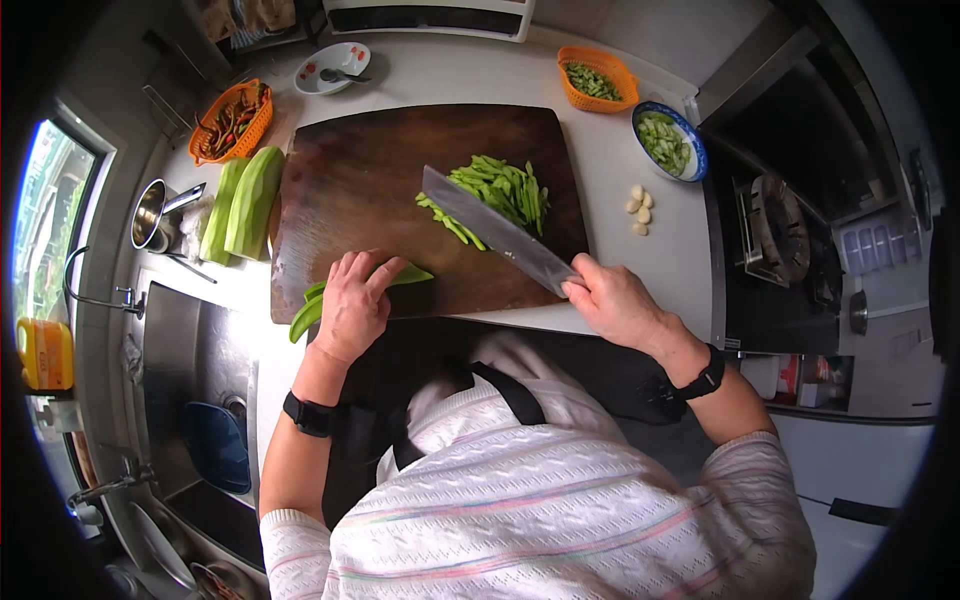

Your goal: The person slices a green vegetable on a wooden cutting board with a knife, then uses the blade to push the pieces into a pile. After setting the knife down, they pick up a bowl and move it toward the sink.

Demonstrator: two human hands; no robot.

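Observation:
My right hand [612, 305] is closed round the handle of a cleaver [500, 232], its wide blade slanting up and left over the wooden cutting board [350, 180]. Beneath and beyond the blade lies a heap of sliced green strips [508, 190]. At the board's near left corner, my left hand [355, 300] rests with bent fingers over long green peppers [308, 316], or pods much like them. Their ends stick out on both sides of the hand; the middle is hidden under it. The blade is well apart from my left hand.
Left of the board lie peeled green gourds [250, 205], a steel pot [152, 215] and an orange basket of chillies [236, 125]. Behind is a plate with a spoon [322, 72]. Rightward are an orange basket [597, 80], a blue-rimmed bowl [668, 142], garlic cloves [640, 208] and a stove [785, 225].

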